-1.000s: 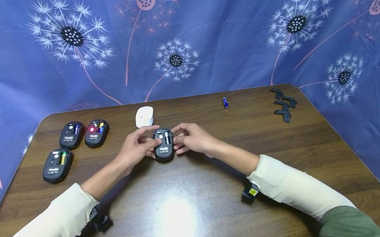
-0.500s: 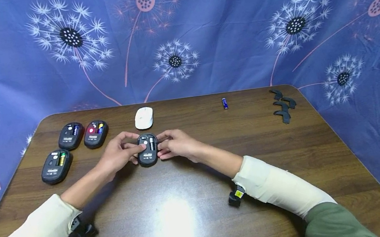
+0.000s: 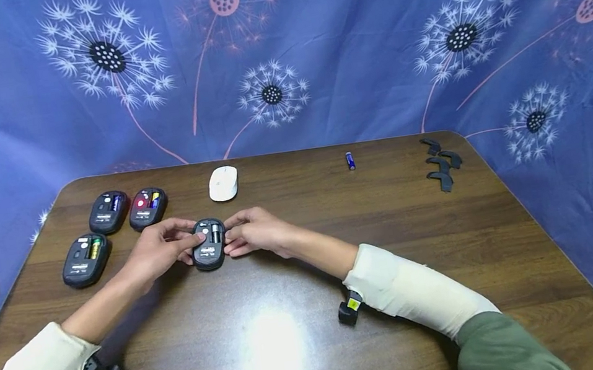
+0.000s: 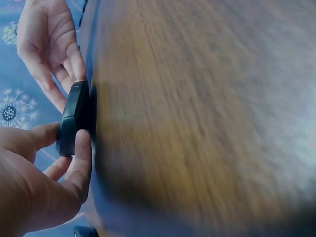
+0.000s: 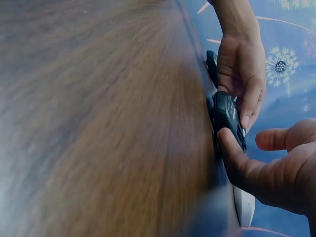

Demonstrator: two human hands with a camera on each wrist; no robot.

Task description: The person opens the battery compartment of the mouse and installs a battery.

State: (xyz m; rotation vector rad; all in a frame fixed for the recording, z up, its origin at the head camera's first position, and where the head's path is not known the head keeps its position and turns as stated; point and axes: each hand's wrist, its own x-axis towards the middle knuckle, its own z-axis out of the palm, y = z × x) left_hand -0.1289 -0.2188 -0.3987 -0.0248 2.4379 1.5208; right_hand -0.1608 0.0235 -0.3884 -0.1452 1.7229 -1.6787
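A black computer mouse [image 3: 208, 254] is held upside down a little above the table, its battery slot uncovered with a silver and black battery [image 3: 215, 233] inside. My left hand [image 3: 159, 251] pinches its left side, thumb on the underside face and fingers beneath. On the other side, my right hand [image 3: 258, 235] touches the mouse's edge with its fingertips; in the right wrist view the thumb [image 5: 271, 139] stands away from it. Behind the hands lies a white mouse [image 3: 223, 184], right side up.
Several more black mice lie overturned at the left, each with a battery showing: one at the front [image 3: 86, 261], one behind [image 3: 108, 211], one with a red light [image 3: 147, 207]. A blue battery [image 3: 350, 161] lies at the back. Several black covers [image 3: 441, 175] sit far right.
Both hands have carried the black mouse leftward and slightly nearer, toward the overturned mice. The left hand's pinch and the right fingertips' contact stay the same.
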